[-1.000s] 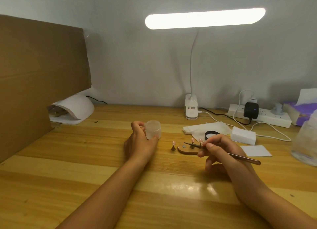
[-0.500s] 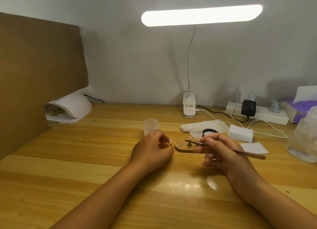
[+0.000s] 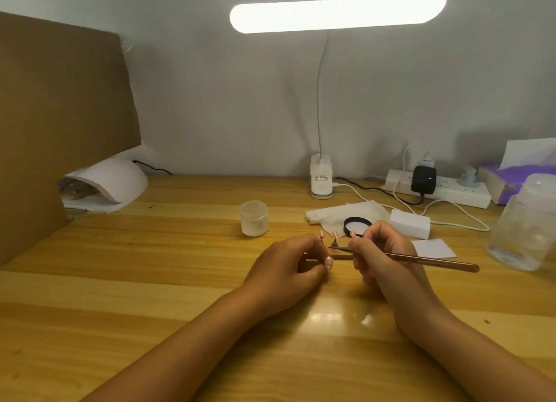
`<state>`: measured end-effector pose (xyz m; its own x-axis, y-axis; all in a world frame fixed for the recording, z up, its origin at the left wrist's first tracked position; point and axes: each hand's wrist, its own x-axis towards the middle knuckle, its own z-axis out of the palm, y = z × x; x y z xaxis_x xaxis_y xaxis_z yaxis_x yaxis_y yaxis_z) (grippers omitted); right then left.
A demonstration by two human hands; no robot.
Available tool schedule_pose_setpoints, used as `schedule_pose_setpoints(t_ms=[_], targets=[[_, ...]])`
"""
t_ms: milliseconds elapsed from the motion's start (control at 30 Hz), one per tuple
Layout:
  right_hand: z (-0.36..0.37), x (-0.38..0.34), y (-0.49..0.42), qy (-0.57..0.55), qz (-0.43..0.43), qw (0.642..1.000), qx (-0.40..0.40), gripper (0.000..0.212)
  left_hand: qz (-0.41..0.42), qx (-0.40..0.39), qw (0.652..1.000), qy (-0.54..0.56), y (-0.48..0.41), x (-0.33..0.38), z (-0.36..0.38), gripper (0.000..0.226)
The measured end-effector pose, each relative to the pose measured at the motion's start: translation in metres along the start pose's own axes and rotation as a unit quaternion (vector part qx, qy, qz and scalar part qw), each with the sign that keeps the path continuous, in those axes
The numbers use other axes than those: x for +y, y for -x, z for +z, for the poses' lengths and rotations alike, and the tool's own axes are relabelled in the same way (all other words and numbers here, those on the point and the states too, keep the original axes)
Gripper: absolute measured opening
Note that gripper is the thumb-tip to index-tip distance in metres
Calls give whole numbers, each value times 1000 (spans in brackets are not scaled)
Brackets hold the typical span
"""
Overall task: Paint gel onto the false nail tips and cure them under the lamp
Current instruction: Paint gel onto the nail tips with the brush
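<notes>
Left hand [image 3: 288, 266] pinches 1 pink nail tip [image 3: 328, 262] at surface middle; right hand [image 3: 382, 251] grips brush [image 3: 421, 260] beside it. 3 more tips [image 3: 335, 235] stand just behind. Painting seemingly underway; curing lamp [image 3: 120, 182] at far-left edge, curing looks left to do

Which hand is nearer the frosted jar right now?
Left. The left hand, pinching a nail tip, lies just right of and in front of the frosted jar, not touching it. The right hand, holding the brush, is farther right, beyond the left hand.
</notes>
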<state>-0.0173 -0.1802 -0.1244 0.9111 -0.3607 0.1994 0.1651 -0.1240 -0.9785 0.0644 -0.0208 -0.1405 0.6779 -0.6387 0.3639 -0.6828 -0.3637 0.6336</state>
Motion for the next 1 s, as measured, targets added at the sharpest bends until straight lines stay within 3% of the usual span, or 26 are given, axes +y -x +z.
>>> schedule_pose_setpoints(t_ms=[233, 767, 1000], targets=[[2, 0, 0, 21, -5, 1000, 10, 29, -1, -2, 1000, -6, 0, -4, -2, 13], [1, 3, -3, 88, 2, 995, -47, 14, 10, -8, 999, -29, -1, -2, -3, 11], [2, 4, -4, 101, -5, 994, -33, 13, 8, -11, 1000, -24, -1, -2, -4, 15]])
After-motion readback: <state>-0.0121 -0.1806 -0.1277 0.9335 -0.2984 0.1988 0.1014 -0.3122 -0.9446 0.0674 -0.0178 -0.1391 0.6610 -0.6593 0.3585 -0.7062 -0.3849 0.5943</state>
